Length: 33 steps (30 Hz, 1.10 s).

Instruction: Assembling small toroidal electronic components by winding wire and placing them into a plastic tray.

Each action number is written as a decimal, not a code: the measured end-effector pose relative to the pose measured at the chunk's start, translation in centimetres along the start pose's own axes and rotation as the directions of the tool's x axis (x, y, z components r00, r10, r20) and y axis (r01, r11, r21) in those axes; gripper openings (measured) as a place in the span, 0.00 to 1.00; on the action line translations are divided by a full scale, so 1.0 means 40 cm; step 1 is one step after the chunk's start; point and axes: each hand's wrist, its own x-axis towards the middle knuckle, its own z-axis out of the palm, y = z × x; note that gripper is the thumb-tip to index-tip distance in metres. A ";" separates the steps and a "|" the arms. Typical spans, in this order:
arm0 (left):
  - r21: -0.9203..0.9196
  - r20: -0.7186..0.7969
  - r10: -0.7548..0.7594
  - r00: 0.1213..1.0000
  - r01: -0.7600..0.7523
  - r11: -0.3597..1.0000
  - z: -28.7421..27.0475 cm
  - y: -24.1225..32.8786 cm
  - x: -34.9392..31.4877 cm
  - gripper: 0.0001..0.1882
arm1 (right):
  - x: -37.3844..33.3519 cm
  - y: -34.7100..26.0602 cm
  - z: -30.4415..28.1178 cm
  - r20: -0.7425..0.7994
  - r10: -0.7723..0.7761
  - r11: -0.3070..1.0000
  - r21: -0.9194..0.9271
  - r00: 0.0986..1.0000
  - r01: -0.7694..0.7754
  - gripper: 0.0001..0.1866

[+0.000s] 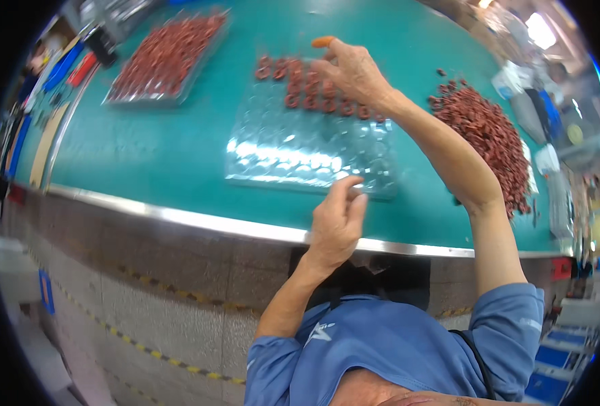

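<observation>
Located at centre of frame: clear tray (280,128) with rounded pockets, flat on green worktop (131,152), lower edge near metal edging (198,220) and roughly parallel to it. Partly filled. Reddish-brown parts (329,105) seated in pockets along upper portion, in short rows running from left side toward right. Lower pockets bare and showing strong glare, brightest left of the middle.

Observed above upper right portion of tray: right hand (357,71), reaching in across right half of frame with elbow bent. Fingers bent downward toward filled rows; orange covering (324,42) on one fingertip. Blurred. Contact with parts and contents of grip: cannot tell.

Observed at lower edge of tray, just right of frame centre: left hand (334,227). Fingers loosely curled, index finger and thumb directed toward right, fingertips overlapping tray edge in view. Actual contact with tray, or small item between fingertips: cannot tell.

Recorded at right of frame, on worktop and well apart from tray: heap of loose parts (483,139), same reddish-brown colour, with a few strays at upper end. White plastic items (510,81) beside heap, toward upper right.

Recorded at upper left: second clear tray (141,101), densely covered with similar parts, set at an angle.

Noted at lower centre: blue shirt (408,345), short sleeves. Noted at lower left: grey floor (198,338) with yellow-and-black striped tape (137,345).
</observation>
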 end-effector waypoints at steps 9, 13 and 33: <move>0.226 -0.028 0.104 0.994 -0.095 0.969 0.020 -0.003 -0.011 0.09 | -0.053 0.512 -0.396 -0.125 0.211 0.798 -0.551 0.969 -0.245 0.16; 0.288 -0.053 0.163 0.985 -0.141 0.947 0.014 0.001 -0.021 0.08 | -0.099 0.644 -0.399 -0.097 0.364 0.714 -0.610 0.926 -0.344 0.20; 0.300 -0.101 0.147 0.984 -0.110 0.948 0.034 0.003 -0.012 0.05 | -0.079 0.704 -0.356 0.200 0.270 0.899 -0.402 0.942 -0.173 0.13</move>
